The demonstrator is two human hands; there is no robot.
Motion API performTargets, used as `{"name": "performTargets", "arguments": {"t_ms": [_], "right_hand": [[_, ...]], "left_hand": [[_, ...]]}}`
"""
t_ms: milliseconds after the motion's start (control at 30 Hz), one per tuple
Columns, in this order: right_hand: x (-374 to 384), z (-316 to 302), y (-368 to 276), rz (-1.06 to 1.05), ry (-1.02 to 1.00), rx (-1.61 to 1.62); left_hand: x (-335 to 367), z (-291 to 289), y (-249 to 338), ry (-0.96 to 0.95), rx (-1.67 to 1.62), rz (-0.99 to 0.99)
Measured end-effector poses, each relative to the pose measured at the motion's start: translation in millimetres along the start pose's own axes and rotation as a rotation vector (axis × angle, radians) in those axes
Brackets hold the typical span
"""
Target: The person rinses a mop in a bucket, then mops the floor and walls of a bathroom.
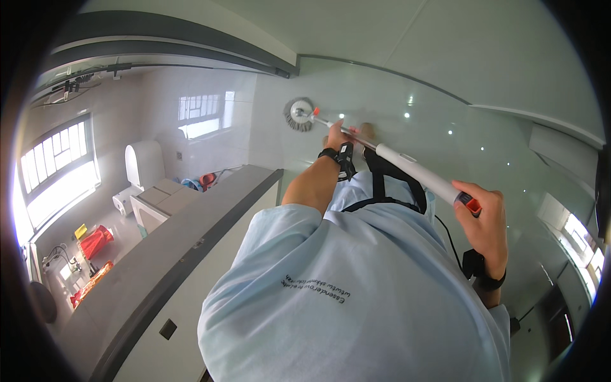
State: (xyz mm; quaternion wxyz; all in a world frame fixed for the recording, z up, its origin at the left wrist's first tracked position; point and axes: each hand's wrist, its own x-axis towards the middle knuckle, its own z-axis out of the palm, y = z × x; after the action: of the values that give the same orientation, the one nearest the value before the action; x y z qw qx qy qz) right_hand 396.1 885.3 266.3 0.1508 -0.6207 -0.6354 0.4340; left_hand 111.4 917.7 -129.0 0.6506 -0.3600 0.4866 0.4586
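Observation:
A long-handled electric scrubber [414, 170] runs slantwise in front of my body, with a white handle and a thin pole. Its round white head with grey bristles [298, 114] appears to rest on the pale glossy floor [382, 83], ahead of my feet. My left hand [337, 136] is closed round the pole, partway between head and handle. At the thick handle's near end, by its orange and dark part, my right hand [485, 219] grips the scrubber. Each wrist wears a black strapped device.
To the left, past a dark-framed opening [184, 242], is a bathroom with a white toilet [145, 164], a vanity [156, 204] and a bright window [58, 159]. Red packages [95, 242] lie there. A pale wall [496, 57] borders the floor ahead, and a thin black cable [447, 237] hangs beside me.

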Motion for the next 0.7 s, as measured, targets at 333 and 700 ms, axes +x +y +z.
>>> {"name": "performTargets", "arguments": {"t_ms": [333, 700], "right_hand": [[48.8, 61.6, 56.9, -0.042, -0.047, 0.140], [58.8, 100.7, 7.8, -0.274, -0.560, -0.285]], "left_hand": [[-5.7, 10.4, 36.9, -0.135, -0.197, 0.056], [-55.8, -55.3, 38.1, -0.067, -0.010, 0.189]]}}
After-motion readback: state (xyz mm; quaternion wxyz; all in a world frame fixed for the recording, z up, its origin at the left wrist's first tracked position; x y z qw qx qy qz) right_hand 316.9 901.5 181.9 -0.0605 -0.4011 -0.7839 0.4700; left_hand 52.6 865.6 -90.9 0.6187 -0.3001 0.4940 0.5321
